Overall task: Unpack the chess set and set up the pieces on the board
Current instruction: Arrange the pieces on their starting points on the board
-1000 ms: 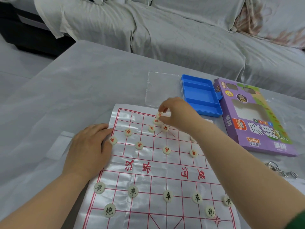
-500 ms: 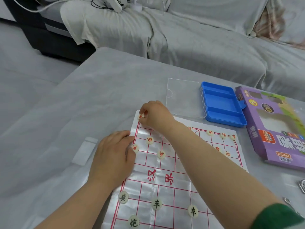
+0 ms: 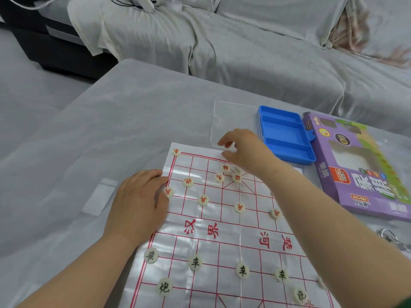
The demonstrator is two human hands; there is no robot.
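Note:
A glossy white sheet board (image 3: 222, 236) with a red grid lies on the grey table. Several cream round pieces with red characters sit on its far half, one (image 3: 176, 151) on the far left corner. Black-lettered pieces (image 3: 195, 262) stand in the near rows. My left hand (image 3: 139, 203) lies flat on the board's left edge, fingers beside a red piece (image 3: 169, 192). My right hand (image 3: 243, 150) hovers over the far edge, fingers loosely curled, nothing seen in them, just above a cluster of red pieces (image 3: 225, 167).
A clear plastic lid (image 3: 231, 116) and a blue tray (image 3: 285, 134) lie beyond the board. A purple game box (image 3: 360, 174) lies at the right, metal keys (image 3: 388, 235) near it. A small plastic bag (image 3: 100, 196) is at the left. A covered sofa stands behind.
My right hand set a red piece on the far left corner, let go and moved right toward the centre cluster. My left hand stayed pressed on the board's edge. The camera shifted.

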